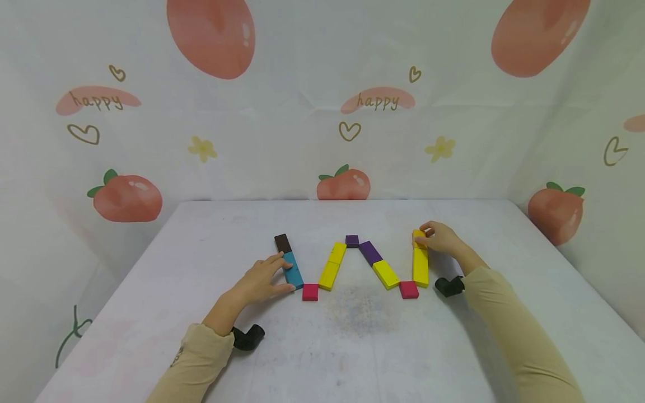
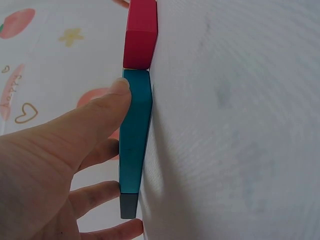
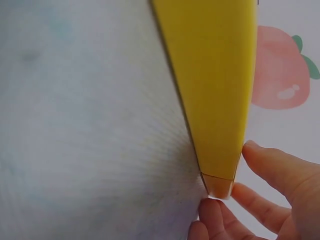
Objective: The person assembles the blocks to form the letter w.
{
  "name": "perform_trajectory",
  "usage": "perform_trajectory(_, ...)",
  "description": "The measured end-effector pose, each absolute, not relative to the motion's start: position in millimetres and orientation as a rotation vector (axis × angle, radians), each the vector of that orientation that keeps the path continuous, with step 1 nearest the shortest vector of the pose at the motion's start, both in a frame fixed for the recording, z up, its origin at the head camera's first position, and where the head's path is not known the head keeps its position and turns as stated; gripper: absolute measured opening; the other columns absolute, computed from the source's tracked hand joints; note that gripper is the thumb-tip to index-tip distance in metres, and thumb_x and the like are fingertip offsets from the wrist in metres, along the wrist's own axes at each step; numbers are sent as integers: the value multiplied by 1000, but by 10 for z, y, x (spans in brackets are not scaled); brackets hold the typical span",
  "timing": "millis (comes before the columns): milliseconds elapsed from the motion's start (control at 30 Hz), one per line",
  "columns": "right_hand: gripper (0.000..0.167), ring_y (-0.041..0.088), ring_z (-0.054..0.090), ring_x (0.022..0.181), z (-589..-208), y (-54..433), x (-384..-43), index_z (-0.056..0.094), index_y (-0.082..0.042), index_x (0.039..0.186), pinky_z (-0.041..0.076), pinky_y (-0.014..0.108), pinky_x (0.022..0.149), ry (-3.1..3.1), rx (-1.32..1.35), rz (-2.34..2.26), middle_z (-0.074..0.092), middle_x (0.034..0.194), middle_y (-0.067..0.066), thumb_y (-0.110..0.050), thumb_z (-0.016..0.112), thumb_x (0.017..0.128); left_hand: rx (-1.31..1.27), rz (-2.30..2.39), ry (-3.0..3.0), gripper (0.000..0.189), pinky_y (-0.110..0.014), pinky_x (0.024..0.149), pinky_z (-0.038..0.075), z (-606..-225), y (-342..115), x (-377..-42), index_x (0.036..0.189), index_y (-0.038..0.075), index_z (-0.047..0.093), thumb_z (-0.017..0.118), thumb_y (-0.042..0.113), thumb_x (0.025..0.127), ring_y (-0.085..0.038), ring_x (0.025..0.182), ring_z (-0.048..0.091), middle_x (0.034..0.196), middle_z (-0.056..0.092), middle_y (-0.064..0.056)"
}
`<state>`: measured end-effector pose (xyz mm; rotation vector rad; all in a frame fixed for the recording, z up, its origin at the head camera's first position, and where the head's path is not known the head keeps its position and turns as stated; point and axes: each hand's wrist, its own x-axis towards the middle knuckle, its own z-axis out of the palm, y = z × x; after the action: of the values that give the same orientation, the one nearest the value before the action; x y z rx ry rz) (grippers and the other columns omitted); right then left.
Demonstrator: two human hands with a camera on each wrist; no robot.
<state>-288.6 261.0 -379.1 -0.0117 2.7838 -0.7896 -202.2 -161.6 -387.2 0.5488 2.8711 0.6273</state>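
My left hand [image 1: 259, 280] rests on the blue block [image 1: 294, 274], fingers spread and thumb near the block's lower end. A dark brown block [image 1: 283, 243] continues the line beyond it. In the left wrist view, the thumb lies along the blue block [image 2: 135, 130], just short of a red block [image 2: 140, 42]. At the zigzag's other end, my right hand [image 1: 442, 238] pinches an orange-yellow block [image 1: 418, 235] with curled fingers. That block [image 3: 218, 187] lies end to end with a longer yellow block [image 3: 215, 90] in the right wrist view, the fingertips round its far end.
Between the hands, the W-shaped line runs through a red block [image 1: 310, 292], yellow blocks [image 1: 330, 271], a small purple block [image 1: 352, 240], a longer purple block [image 1: 370, 253], a yellow block [image 1: 386, 274] and another red block [image 1: 409, 289]. A patterned curtain [image 1: 272, 140] stands behind the white table [image 1: 252, 218].
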Motion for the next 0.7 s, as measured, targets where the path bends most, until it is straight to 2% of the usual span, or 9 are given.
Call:
perform_trajectory(433,50,39,49,103,-3775,2598,-2858,41,7,128,46,50,95,2788,-16,-792,46,125,32,-26,54,93,548,627,2866,50,-58,99,39,-3862,-1614,-2006,125,10,54,66,37,85,-44,122,44,149,33,-20)
perform_trajectory(700,55,41,48,107,-3764,2620,-2838,37,5,133,44,52,96,2786,6,-811,44,128,33,-29,54,93,545,617,2863,50,-57,100,40,-3867,-1613,-2012,126,10,54,66,36,85,-44,122,44,149,32,-20)
